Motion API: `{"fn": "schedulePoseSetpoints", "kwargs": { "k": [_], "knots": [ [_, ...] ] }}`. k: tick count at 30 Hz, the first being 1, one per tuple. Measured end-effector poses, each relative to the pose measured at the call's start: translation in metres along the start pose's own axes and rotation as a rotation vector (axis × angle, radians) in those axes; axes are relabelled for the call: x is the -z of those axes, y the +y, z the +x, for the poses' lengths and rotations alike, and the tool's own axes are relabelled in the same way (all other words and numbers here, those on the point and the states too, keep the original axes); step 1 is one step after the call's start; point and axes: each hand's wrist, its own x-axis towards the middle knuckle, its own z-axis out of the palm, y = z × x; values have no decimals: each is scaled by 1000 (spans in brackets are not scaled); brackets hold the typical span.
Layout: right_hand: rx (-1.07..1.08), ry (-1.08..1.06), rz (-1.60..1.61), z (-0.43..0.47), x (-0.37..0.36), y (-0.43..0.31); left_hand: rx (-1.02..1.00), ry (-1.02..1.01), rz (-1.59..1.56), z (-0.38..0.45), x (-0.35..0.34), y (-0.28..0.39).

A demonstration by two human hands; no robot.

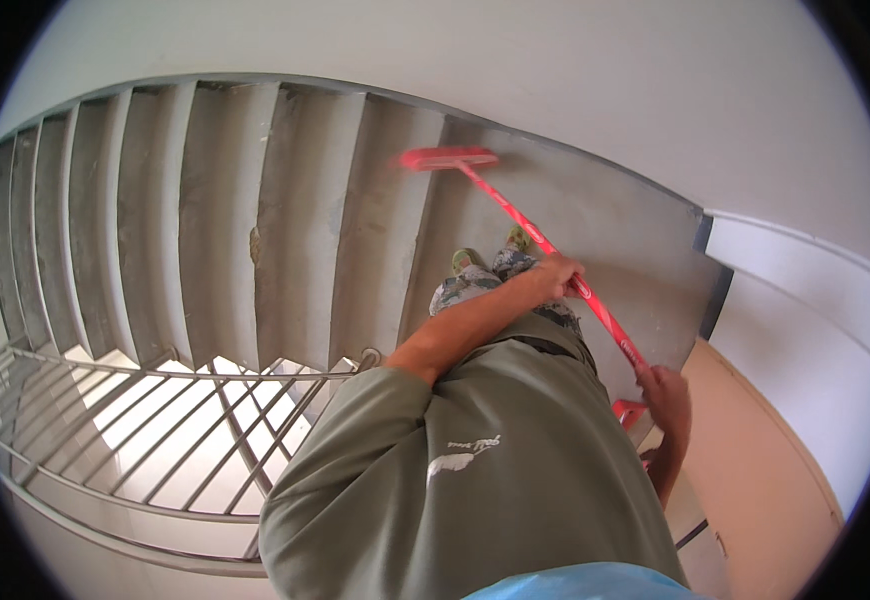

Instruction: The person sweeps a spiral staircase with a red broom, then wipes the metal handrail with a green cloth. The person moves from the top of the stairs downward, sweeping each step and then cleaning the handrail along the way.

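Note:
My left hand (559,276) is closed around the middle of a red broom handle (500,198). Farther up the same handle, near its top end, my right hand (664,394) grips it. The handle slants away from me to the broom's red head (450,157). This head lies at the far side of the concrete landing (630,225), close to the wall, and spans the edge line where the landing meets the stairs. Its left end is blurred. Beside my right wrist shows a red item (628,412), mostly hidden by my body and arm.
Concrete stairs (300,225) run off to the left, one edge chipped. A metal railing (180,442) borders them on the near side. A white wall (555,67) bounds the far side. My green shoes (465,259) stand on the landing. At right is a peach-coloured panel (757,442).

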Motion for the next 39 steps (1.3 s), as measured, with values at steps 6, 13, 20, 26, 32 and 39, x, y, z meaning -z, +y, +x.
{"fn": "schedulePoseSetpoints", "kwargs": {
  "k": [6, 13, 20, 26, 32, 39],
  "knots": [
    [-233, -164, 472, -35, -57, -49, -280, 245, 225, -51, 2, 32],
    [7, -274, 574, -26, -103, -58, -776, 410, 248, -126, 80, 70],
    [233, -329, 423, 11, -160, -75, -806, 558, 299, -131, 170, 93],
    [264, -215, 341, -5, -158, -81, -706, 303, 97, -136, 154, 87],
    [218, -270, 435, -22, -162, -83, -825, 317, 218, -138, 162, 92],
    [483, -154, 118, -18, -179, -113, -1000, 341, 183, -174, 194, 103]
  ]
}}
